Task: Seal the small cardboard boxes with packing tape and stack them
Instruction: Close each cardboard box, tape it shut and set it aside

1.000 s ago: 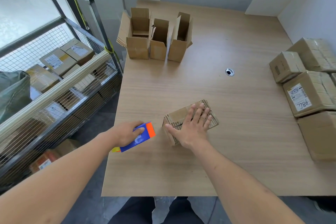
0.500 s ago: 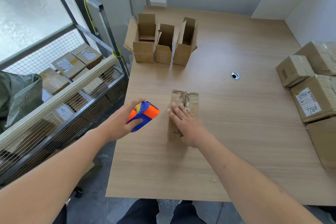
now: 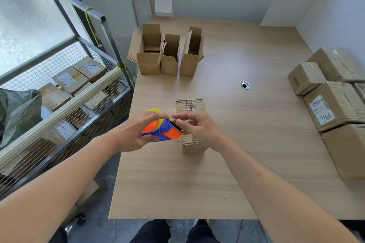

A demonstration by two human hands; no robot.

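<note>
Layout on the table [image 3: 227,163]

Closed box [image 3: 190,108] near centre, behind both hands; three open boxes [image 3: 169,55] in a row at far left edge; sealed boxes [image 3: 333,104] stacked along right; wire cart [image 3: 59,104] left of table.

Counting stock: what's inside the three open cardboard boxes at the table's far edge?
The left open cardboard box shows folded cardboard inside. The other two look dark; their bottoms are hidden.

Glossy plastic tape dispenser [image 3: 162,131], matt corrugated cardboard box [image 3: 190,106], smooth wood-grain table [image 3: 246,144].
</note>
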